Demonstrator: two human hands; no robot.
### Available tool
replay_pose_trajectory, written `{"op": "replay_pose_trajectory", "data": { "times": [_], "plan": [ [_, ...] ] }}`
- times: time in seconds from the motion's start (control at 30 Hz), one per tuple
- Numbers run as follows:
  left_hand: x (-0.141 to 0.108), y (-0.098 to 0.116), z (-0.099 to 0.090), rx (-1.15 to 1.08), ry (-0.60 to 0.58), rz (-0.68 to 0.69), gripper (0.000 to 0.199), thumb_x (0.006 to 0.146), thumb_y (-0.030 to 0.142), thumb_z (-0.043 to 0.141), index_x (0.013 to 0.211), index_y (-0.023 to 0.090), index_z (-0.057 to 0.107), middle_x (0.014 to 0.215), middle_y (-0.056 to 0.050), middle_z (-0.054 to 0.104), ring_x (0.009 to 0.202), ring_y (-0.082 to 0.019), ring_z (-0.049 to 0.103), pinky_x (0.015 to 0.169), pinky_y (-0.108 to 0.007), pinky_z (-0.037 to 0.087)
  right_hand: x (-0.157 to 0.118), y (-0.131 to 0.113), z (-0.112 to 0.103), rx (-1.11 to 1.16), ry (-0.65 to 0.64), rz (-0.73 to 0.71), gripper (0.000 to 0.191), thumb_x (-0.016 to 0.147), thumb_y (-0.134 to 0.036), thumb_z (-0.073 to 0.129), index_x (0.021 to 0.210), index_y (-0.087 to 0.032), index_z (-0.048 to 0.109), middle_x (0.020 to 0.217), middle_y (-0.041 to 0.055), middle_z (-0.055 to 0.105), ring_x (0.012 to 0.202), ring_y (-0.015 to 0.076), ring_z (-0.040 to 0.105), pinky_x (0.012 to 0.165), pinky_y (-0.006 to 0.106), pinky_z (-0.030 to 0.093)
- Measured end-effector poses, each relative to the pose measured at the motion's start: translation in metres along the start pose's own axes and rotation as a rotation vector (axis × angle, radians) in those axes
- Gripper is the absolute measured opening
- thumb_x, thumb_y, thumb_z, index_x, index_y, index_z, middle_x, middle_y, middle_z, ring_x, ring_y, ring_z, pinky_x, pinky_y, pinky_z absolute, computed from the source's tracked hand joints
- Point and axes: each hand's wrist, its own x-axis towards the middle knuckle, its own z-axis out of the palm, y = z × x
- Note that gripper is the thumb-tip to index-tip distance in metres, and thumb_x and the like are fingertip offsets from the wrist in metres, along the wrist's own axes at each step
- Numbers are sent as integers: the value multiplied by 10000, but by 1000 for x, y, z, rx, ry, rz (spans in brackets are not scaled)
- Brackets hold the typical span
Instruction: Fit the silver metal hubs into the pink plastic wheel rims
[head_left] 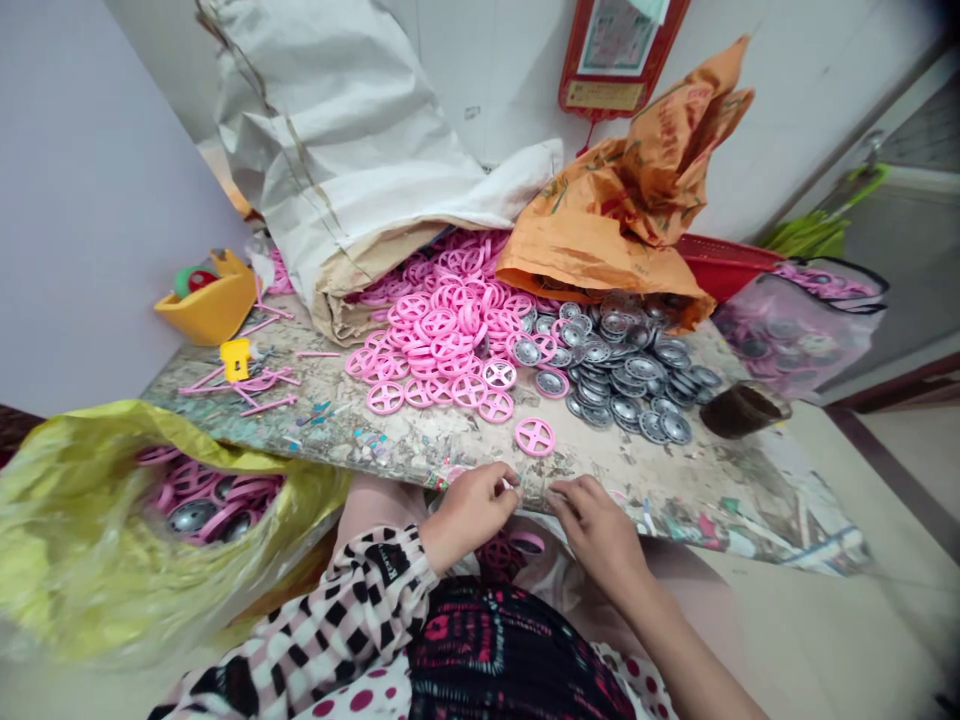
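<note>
Left hand (469, 510) — thumb and fingertips closed in a tight pinch on a tiny pale sliver (510, 484), too small to identify, right at the bench's front edge. Right hand (596, 530) — fingers loosely curled and slightly spread, fingertips (559, 497) low at that same edge; nothing visibly held, though whether a small piece sits hidden beneath them is impossible to tell.

Just ahead of both, alone on the stained, paint-flecked workbench (675, 495), a pink plastic four-spoked wheel rim (535, 437). Probably light and stiff, perhaps brittle at the thin spokes — best taken by the outer ring. Beyond it, a loose heap of matching pink rims (442, 340), glossy and bright, spilling from beneath a torn white woven sack (322, 150).

Alongside, a spread of grey metallic discs (637, 375), dark-edged and shiny — likely smooth and a little slippery, so easiest lifted by the edge. To the left, a yellow-green plastic bag (75, 520) stuffed with more rims and discs, then thin pink plastic rods (270, 405) near a small yellow plastic piece (235, 360). At the far side, a crumpled orange woven sack (600, 220), a red plastic basket (724, 265) and a clear plastic bag (795, 330) of similar parts.
</note>
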Motion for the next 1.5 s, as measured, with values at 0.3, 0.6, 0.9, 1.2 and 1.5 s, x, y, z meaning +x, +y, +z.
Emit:
{"op": "replay_pose_trajectory", "data": {
  "times": [0.3, 0.6, 0.9, 1.2, 1.5],
  "plan": [
    [6, -1, 2, -527, -25, -325, 155, 774, 233, 535, 890, 145, 588, 674, 3, 581, 459, -102, 509, 476, -224, 393, 63, -5, 18, -304, -5, -40, 250, 948, -308, 432, 1001, -221, 660, 939, 66, 495, 727, 165, 524, 584, 261, 349],
    [16, 3, -18, -1138, 17, -570, 160, 769, 167, 612, 904, 111, 547, 751, -84, 671, 588, -151, 656, 598, -254, 539, 48, -17, 11, 35, -84, -314, 280, 959, -288, 392, 1105, -220, 621, 952, 68, 553, 843, 173, 548, 743, 280, 438],
    [15, -5, -15, -1113, -17, -574, 234, 781, 209, 654, 967, 118, 544, 872, -113, 692, 639, -174, 680, 522, -235, 529, 100, 63, -18, -590, 300, 180, 391, 899, -394, 498, 1114, -85, 604, 1003, 179, 597, 921, 300, 513, 779, 378, 364],
    [14, -7, -15, -1140, -36, -555, 221, 801, 191, 638, 998, 105, 582, 930, -127, 698, 656, -156, 676, 568, -242, 542, 80, 63, -17, -818, 238, -75, 274, 972, -284, 397, 1019, -168, 641, 969, 89, 649, 859, 230, 522, 719, 342, 287],
    [14, -8, -16, -1137, -49, -550, 198, 830, 179, 597, 1012, 109, 565, 933, -126, 689, 665, -159, 677, 583, -249, 540, 86, 69, -25, -769, 186, -114, 345, 982, -267, 335, 1065, -135, 643, 882, 114, 654, 822, 233, 540, 726, 354, 289]
  ]
}}
